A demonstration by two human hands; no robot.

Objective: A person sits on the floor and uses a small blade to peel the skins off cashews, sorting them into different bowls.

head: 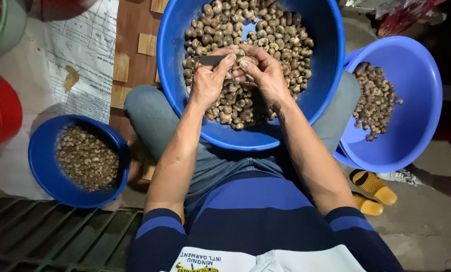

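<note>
A single cashew nut (237, 63) is being pinched between the fingertips of both hands, just above the heap of nuts in the big blue basin (326, 60) sitting on the person's lap. The left hand (209, 80) is closing around a small grey blade (210, 60), its thumb pressing along the tool while the tip is lying against the nut. The right hand (264, 73) is gripping the nut from the other side, fingers curled tight on it. To the person's left, a smaller dark blue bowl (41, 161) is holding paler nuts on the floor; to the right, a lighter blue basin (417, 100) is holding another pile. Yellow sandals (372, 184) are lying below that basin, and a printed paper sheet (82, 55) is lying beyond the small bowl.
</note>
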